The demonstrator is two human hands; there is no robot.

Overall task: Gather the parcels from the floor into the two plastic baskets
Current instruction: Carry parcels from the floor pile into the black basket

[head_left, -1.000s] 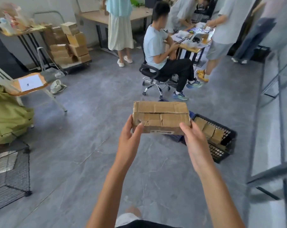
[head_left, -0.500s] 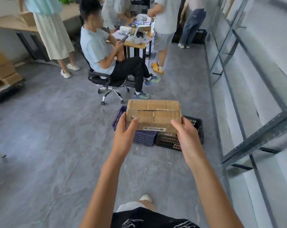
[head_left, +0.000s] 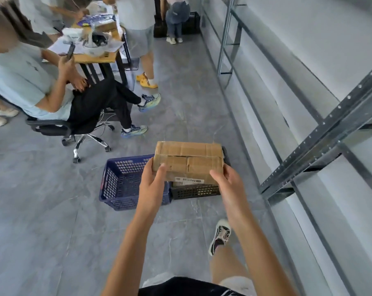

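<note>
head view: left hand (head_left: pixel 153 184) and right hand (head_left: pixel 227 182) grip taped rectangular brown cardboard parcel (head_left: pixel 188 161) above perforated blue plastic basket (head_left: pixel 119 184) and black plastic basket (head_left: pixel 195 191).

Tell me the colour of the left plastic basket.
Dark blue plastic basket; head view shows it.
</note>
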